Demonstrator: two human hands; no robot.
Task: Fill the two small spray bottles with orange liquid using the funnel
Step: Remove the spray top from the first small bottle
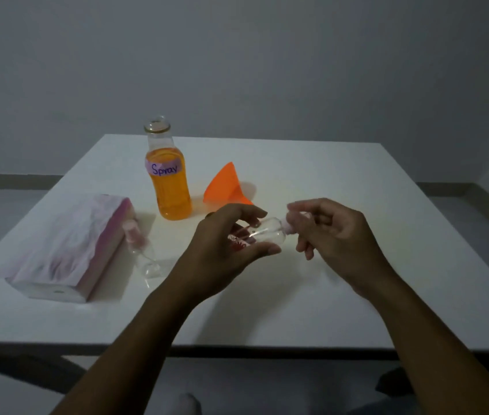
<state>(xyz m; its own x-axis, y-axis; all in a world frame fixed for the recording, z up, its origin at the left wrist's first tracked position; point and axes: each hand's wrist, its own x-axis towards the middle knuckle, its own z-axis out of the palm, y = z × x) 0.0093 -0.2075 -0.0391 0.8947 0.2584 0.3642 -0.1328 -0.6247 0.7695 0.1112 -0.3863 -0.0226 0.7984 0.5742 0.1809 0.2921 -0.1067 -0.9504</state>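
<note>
My left hand (225,250) grips a small clear spray bottle (268,232), held sideways above the table. The fingers of my right hand (333,235) pinch its pink spray cap (288,224). A second small clear spray bottle (144,253) with a pink cap lies on the table beside the tissue pack. An open glass bottle (169,181) labelled "Spray", about two thirds full of orange liquid, stands behind my left hand. The orange funnel (226,187) lies on its side just right of that bottle.
A pink and white tissue pack (66,253) lies at the left of the white table (357,310). The table's front edge runs just below my forearms. A grey wall stands behind the table.
</note>
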